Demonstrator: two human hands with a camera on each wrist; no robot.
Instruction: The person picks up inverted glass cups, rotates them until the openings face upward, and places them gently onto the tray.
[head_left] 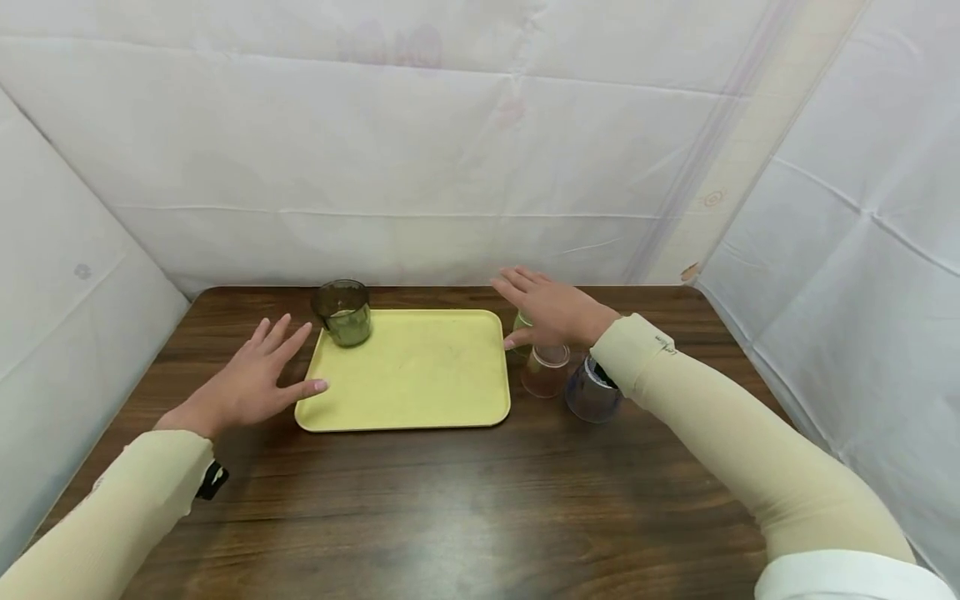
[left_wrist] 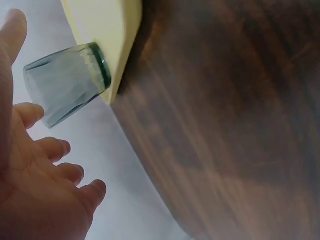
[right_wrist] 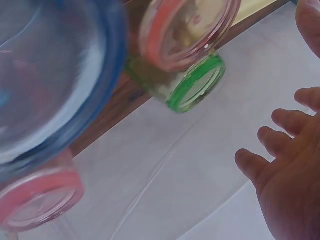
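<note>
Hands hover over a dark wooden table (head_left: 465,517), with a yellow tray (head_left: 408,371) as the middle mark. Left of the tray, the left hand (head_left: 251,383) floats just above the table with fingers spread and straight, holding nothing; its thumb tip lies close to the tray's left edge. On the tray's far left corner stands a dark green glass (head_left: 343,312), upright and free of both hands. The left wrist view shows that same glass (left_wrist: 67,90) near the loose fingertips (left_wrist: 60,147), not touched.

Right of the tray stand three more glasses close together: a green-rimmed glass (head_left: 522,323) just off the far right corner and partly hidden, a pink glass (head_left: 545,371) nearer, and a blue glass (head_left: 592,392) furthest right. The right hand (head_left: 551,308) is over the green-rimmed glass with fingers extended and relaxed, gripping nothing; whether the thumb touches the glass cannot be told.

Judging from this, one glass is already set on the tray and the reach for another is in hand. A grasp here would call for lowering the right hand and closing the fingers round the green-rimmed glass without knocking the pink one beside it.
</note>
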